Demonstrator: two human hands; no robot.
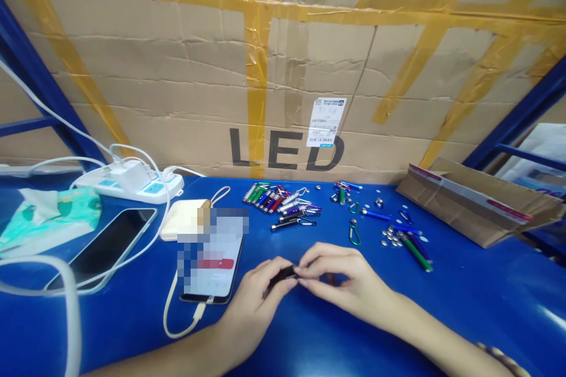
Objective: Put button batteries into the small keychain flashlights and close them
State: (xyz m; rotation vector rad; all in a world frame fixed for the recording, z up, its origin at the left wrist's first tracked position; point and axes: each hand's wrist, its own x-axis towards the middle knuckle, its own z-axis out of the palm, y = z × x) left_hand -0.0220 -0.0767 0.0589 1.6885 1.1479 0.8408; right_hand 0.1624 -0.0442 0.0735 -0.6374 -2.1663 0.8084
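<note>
While tube (278,277) in hands (260,291) (349,274), tissue (40,203) in pack (77,213)

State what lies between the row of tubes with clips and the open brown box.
In the head view: loose blue tubes, green tubes, carabiner clips and silver discs.

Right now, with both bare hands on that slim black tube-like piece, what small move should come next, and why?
I'd probably ease the right hand slightly off the end of the slim black tube-like piece while the left hand holds its body. The right fingertips pinch that end and cover it, so whether anything is seated there can't be seen.
</note>
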